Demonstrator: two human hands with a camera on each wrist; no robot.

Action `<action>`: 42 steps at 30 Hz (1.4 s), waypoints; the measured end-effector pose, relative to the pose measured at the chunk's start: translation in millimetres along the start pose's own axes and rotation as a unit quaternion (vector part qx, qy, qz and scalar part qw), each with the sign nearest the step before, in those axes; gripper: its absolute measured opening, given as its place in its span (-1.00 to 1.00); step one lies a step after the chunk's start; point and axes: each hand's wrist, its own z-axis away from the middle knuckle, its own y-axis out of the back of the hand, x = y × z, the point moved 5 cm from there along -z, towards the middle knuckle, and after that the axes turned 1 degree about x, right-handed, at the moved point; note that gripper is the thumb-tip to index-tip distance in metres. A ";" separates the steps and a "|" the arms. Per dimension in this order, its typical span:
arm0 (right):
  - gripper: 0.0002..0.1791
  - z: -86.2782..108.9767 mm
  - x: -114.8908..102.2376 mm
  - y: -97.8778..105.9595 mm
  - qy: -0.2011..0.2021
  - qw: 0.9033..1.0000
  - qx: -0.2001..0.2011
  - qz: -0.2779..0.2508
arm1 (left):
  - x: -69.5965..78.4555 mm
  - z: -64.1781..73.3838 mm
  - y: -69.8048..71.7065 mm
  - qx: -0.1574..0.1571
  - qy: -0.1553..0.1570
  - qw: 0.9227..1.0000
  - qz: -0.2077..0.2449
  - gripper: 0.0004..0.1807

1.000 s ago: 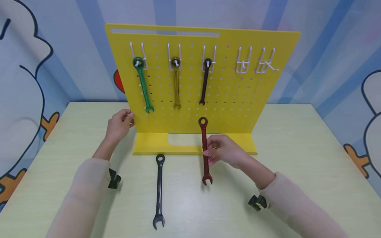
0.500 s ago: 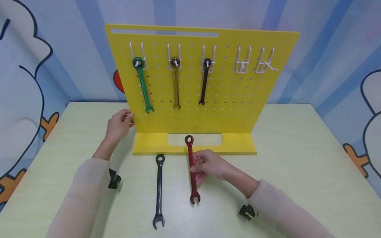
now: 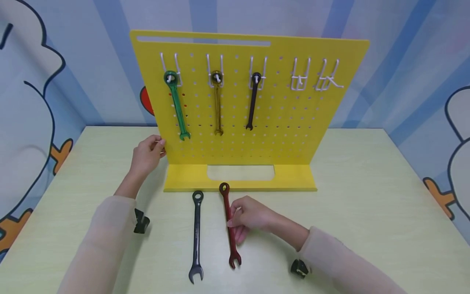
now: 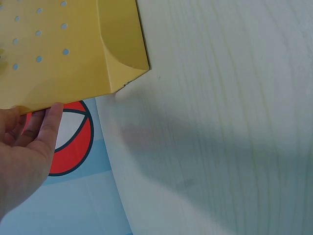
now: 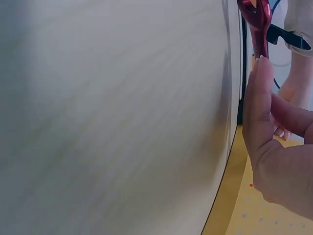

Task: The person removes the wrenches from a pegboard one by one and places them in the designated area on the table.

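Observation:
My right hand (image 3: 251,215) pinches a red combination wrench (image 3: 232,245) by the middle of its shaft, low over the table in front of the pegboard. Its ring end points to the board and its open end toward me. In the right wrist view the wrench's open end (image 5: 258,17) shows beyond the fingertips. A dark grey combination wrench (image 3: 197,232) lies on the table just left of it. My left hand (image 3: 147,154) holds the left edge of the yellow pegboard (image 3: 286,134), thumb and fingers at the edge in the left wrist view (image 4: 34,132).
Green (image 3: 177,104), gold (image 3: 217,106) and black (image 3: 252,104) wrenches hang from hooks on the board. Two more white hooks (image 3: 300,77) at its right carry nothing. The board's foot (image 3: 185,175) rests on the pale table (image 3: 367,196), with a printed backdrop (image 3: 404,61) behind.
My right hand has carried the red wrench left and toward me, from in front of the board's foot to beside the dark grey wrench. The left hand stays at the board's edge.

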 end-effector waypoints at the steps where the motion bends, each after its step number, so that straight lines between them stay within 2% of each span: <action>1: -0.89 -0.4 1.0 -1.0 -0.004 1.000 -0.001 0.000 | 0.0 0.1 0.0 0.000 0.000 1.000 0.000 -0.63; 11: -0.91 -4.9 6.1 -10.2 -0.020 1.000 -0.022 0.008 | -1.2 0.5 -0.2 0.003 -0.003 1.000 0.002 -0.63; 27: -0.90 -10.8 5.3 -17.0 -0.037 0.999 -0.017 -0.001 | -1.8 -0.1 -0.6 0.002 0.002 1.000 -0.005 -0.62; 36: -0.95 -11.0 4.9 -15.4 -0.052 0.999 -0.007 -0.009 | 0.8 0.0 0.0 -0.001 0.003 1.000 0.002 -0.63; 42: -0.94 -8.8 4.4 -11.3 -0.047 0.999 -0.015 -0.011 | 1.6 0.2 0.0 -0.003 0.005 1.000 0.005 -0.62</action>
